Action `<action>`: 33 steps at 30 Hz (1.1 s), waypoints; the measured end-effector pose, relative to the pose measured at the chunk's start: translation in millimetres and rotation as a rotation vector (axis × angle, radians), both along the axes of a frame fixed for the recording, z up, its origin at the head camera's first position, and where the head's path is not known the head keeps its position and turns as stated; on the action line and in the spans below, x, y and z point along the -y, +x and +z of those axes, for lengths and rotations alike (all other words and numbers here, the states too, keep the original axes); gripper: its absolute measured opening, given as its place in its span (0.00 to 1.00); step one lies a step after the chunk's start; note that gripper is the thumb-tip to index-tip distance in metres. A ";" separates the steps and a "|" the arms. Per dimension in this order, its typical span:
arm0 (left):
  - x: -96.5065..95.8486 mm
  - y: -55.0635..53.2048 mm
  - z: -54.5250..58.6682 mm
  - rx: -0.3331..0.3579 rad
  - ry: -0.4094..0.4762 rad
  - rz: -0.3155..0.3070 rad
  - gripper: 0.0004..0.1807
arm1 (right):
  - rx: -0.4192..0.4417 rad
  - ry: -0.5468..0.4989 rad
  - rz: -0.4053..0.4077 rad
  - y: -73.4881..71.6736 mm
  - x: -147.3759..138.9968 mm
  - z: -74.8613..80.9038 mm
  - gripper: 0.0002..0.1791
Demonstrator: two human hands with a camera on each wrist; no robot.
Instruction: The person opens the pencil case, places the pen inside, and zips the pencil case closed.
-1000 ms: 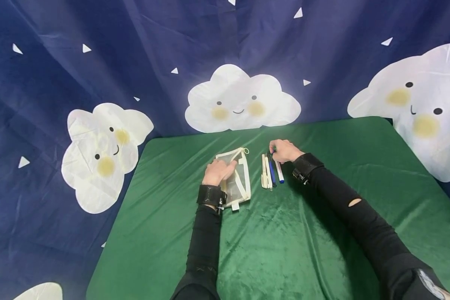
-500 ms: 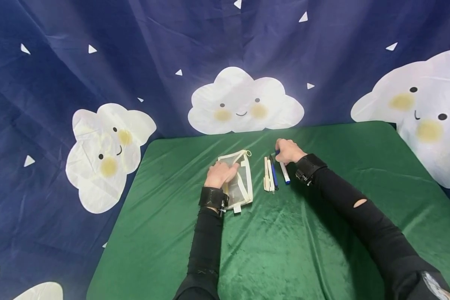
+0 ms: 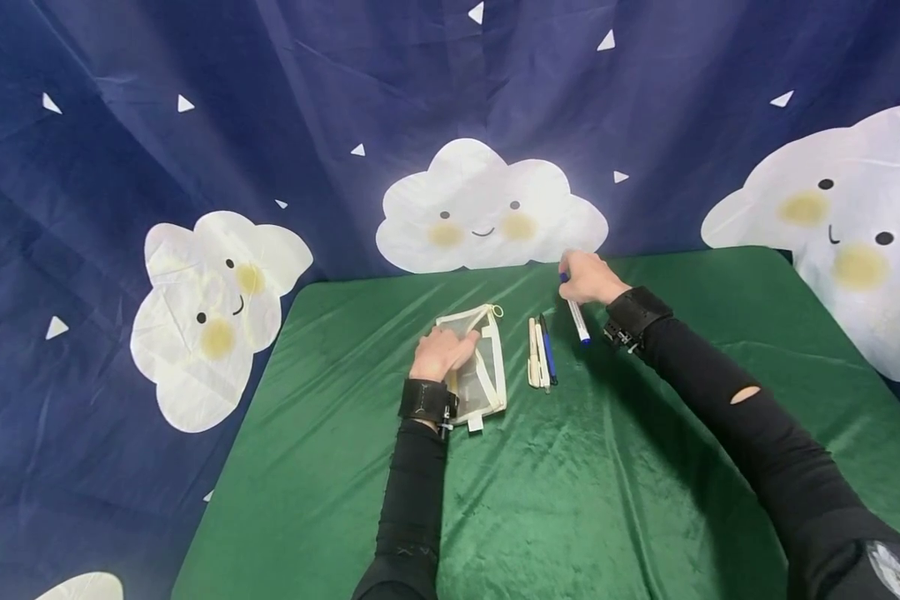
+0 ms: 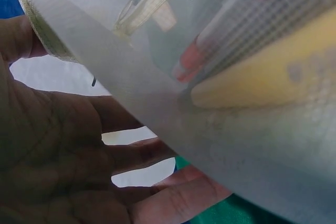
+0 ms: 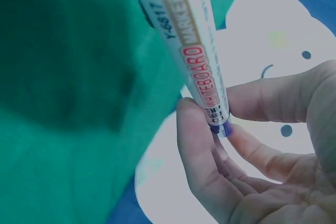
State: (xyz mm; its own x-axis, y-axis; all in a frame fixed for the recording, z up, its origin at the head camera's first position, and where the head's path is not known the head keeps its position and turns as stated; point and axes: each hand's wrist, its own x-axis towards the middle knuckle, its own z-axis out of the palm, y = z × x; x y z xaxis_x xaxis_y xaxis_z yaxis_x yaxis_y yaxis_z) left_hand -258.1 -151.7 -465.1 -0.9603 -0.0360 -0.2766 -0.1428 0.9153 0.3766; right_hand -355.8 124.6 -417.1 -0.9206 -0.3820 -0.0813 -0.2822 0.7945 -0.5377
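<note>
My right hand (image 3: pixel 591 279) pinches a white whiteboard marker (image 3: pixel 579 323) with blue ends between thumb and fingers, near the table's far edge. The right wrist view shows the marker (image 5: pixel 197 56) held at one blue end, its lettering facing the camera. My left hand (image 3: pixel 441 354) grips the left side of a see-through mesh pencil case (image 3: pixel 498 367) with cream trim. In the left wrist view, fingers (image 4: pixel 178 198) reach behind the mesh. Through it show a yellow object (image 4: pixel 262 72) and a red-and-white pen-like one (image 4: pixel 197 56).
Between the hands, a cream pen (image 3: pixel 533 358), a white pen (image 3: pixel 542 358) and a blue pen (image 3: pixel 549 358) lie side by side on the green cloth (image 3: pixel 532 483). Behind the table hangs a dark blue curtain (image 3: pixel 330 83) with cloud prints.
My right hand has taken the marker from beside the other pens and moved away from me and to the right with it. My left hand stays at the pencil case.
</note>
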 end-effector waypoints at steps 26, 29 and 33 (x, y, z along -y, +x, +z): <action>-0.1 -0.1 0.0 0.010 -0.019 -0.005 0.44 | 0.003 -0.514 -0.287 -9.2 24.3 5.0 0.19; 0.1 0.4 -0.3 0.012 -0.005 0.004 0.43 | 0.056 -0.562 -0.310 -7.6 30.6 -2.2 0.21; 2.0 0.8 -0.6 0.005 0.001 -0.001 0.44 | 0.129 -0.614 -0.314 -3.9 41.5 -11.1 0.24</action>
State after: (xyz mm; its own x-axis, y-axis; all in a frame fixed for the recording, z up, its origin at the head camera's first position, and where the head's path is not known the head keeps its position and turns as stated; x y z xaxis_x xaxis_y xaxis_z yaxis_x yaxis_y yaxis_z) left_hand -257.4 -153.8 -465.7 -0.9589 -0.0346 -0.2817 -0.1436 0.9153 0.3764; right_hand -359.6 83.1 -428.2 -0.9925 -0.1111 -0.0519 0.0072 0.3697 -0.9291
